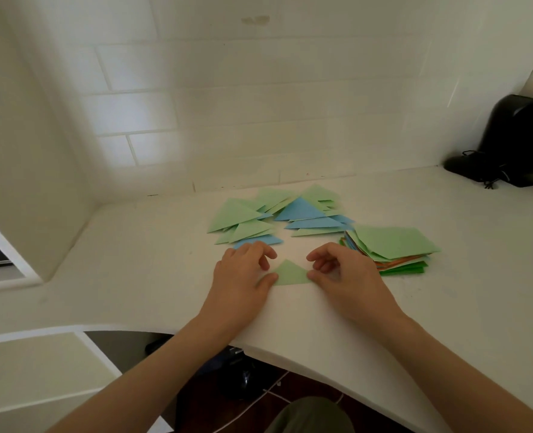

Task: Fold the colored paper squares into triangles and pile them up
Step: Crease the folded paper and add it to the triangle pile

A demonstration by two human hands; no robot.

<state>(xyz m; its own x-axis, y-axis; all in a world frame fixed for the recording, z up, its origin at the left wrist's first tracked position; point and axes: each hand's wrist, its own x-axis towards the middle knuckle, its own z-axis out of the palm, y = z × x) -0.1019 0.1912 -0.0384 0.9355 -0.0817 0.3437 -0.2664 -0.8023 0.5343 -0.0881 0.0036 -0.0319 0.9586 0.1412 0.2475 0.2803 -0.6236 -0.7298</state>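
Head view: a folded green triangle [291,275] lies flat on the white counter [140,264], its long folded edge running left to right nearest the person and its apex pointing away toward the wall. The left hand [243,271] presses its thumb on the triangle's left corner and the right hand [341,271] presses its thumb on the right corner; the other fingers of both hands arch loosely above the paper, so the hands stand apart with the triangle between them, each equally near. Just beyond lies the loose pile of green and blue triangles [277,214], reachable straight ahead over bare counter. The stack of unfolded squares [393,248] sits just beside the right hand. The counter's curved front edge runs near the wrists.
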